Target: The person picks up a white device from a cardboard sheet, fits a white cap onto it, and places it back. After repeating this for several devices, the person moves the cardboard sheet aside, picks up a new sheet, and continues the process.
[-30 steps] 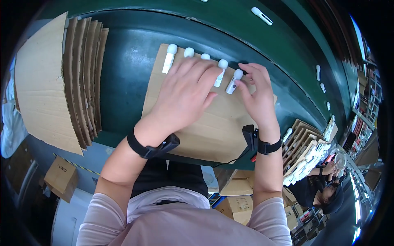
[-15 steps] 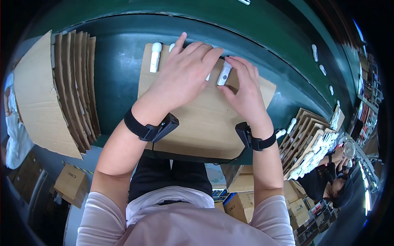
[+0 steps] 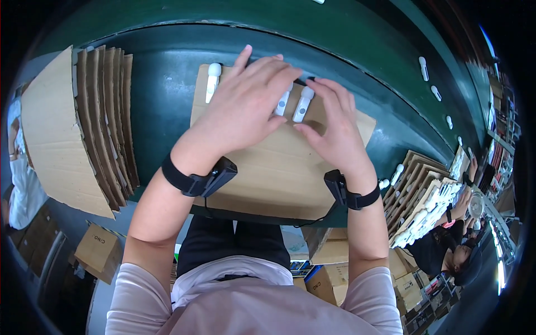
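Observation:
A row of small white wand-shaped devices with round heads lies along the far edge of a flat cardboard sheet (image 3: 262, 178). My left hand (image 3: 240, 106) is over the row, thumb and forefinger around one white wand (image 3: 282, 103) with a round grey spot; its other fingers reach beyond. Just right of it lies a second white wand (image 3: 303, 105). My right hand (image 3: 335, 120) is beside that one, thumb near its lower end and fingertips by its head, with slight gaps. At the row's left end another white wand (image 3: 213, 84) lies apart. My left hand hides the stretch between.
Cardboard sheets (image 3: 106, 123) lean in a stack at left. At right, a cardboard stack (image 3: 413, 195) has many white wands on its layers. More wands (image 3: 424, 68) lie spaced on the green surface beyond. A co-worker (image 3: 452, 245) is at far right. Black bands circle both my wrists.
My right thumb has drawn back from the wand it was touching. More of the wand at my left thumb now shows. The whole view has shifted slightly.

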{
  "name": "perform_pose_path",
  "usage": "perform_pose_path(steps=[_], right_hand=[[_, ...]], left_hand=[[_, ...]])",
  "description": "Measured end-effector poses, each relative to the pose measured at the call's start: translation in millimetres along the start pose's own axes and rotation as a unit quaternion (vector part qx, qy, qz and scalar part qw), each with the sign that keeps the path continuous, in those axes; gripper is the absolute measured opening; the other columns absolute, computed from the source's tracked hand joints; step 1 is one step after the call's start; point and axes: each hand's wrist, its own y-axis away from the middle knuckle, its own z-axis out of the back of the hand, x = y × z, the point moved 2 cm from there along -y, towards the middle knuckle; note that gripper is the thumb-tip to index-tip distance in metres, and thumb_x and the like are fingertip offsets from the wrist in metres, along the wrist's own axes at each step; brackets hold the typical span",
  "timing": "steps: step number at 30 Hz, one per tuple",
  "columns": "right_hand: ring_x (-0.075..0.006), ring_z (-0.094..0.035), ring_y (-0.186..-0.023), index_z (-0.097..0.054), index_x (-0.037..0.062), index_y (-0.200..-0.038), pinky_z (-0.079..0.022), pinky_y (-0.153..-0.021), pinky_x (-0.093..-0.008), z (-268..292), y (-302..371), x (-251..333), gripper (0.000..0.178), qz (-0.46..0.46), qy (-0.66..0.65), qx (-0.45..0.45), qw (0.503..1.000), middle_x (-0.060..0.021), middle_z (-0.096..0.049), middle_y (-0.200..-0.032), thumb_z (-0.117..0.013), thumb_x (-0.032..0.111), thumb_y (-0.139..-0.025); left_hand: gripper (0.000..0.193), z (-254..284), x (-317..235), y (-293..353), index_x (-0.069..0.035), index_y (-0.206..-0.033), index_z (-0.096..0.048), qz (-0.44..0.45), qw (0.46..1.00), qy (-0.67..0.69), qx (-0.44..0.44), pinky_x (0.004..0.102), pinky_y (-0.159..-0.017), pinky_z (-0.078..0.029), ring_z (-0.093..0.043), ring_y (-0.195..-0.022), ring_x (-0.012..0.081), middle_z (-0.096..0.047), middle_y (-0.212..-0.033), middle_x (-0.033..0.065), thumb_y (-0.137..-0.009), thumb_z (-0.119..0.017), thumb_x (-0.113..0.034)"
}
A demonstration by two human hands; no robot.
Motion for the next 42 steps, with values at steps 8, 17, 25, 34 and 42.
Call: perform_pose_path(steps=[8,17,25,34,42], right_hand=[[-0.0282,-0.051,-0.112,-0.057,0.0081,-0.122,-0.042,-0.095,-0.0367,34,-69,-29,0.046,0.050,0.061,-0.114,0.990,-0.0119,-0.055,-0.118,-0.073,0.017,-0.079],[-0.0374,-0.052,-0.106,-0.060,0.0071,-0.114,-0.042,-0.093,-0.0432,7,-175,-41,0.035,0.040,0.099,-0.151,0.983,-0.0183,-0.055,-0.109,-0.067,0.011,-0.080],[-0.0382,-0.049,-0.115,-0.057,0.0086,-0.119,-0.043,-0.095,-0.0404,-4,-197,-54,0.038,-0.099,0.179,0.088,0.975,-0.0227,-0.049,-0.127,-0.066,0.014,-0.082],[-0.0087,-0.058,-0.094,-0.059,-0.0013,-0.117,-0.047,-0.083,-0.0209,40,-38,14,0.029,-0.139,-0.296,-0.046,0.944,-0.0042,-0.063,-0.108,-0.063,0.003,-0.089],[-0.0137,-0.057,-0.087,-0.062,-0.0008,-0.107,-0.046,-0.075,-0.0236,40,68,55,0.029,-0.109,-0.324,-0.081,0.936,-0.0076,-0.061,-0.095,-0.071,-0.002,-0.080]], left_hand=[[0.045,67,46,-35,-0.005,-0.123,-0.053,0.101,0.988,0.011,-0.113,0.0429,-0.103,-0.039,-0.052,-0.118,0.0311,-0.056,-0.122,0.0175,-0.081,-0.066,-0.008],[0.032,44,144,-55,-0.002,-0.107,-0.061,0.044,0.929,-0.232,-0.285,0.0414,-0.097,-0.042,-0.053,-0.110,0.0368,-0.060,-0.109,0.0209,-0.075,-0.059,0.000],[0.021,61,160,-61,-0.001,-0.099,-0.060,0.157,0.929,-0.249,-0.226,0.0440,-0.087,-0.044,-0.055,-0.099,0.0361,-0.061,-0.096,0.0165,-0.078,-0.059,0.000],[0.036,69,77,4,0.000,-0.117,-0.053,0.224,0.888,0.295,-0.272,0.0282,-0.076,-0.049,-0.060,-0.086,0.0135,-0.062,-0.100,0.0083,-0.090,-0.064,-0.020],[0.027,31,-56,65,-0.003,-0.105,-0.057,0.313,0.693,0.644,-0.084,0.0184,-0.067,-0.040,-0.049,-0.077,0.0036,-0.055,-0.088,-0.0017,-0.083,-0.072,-0.007]])
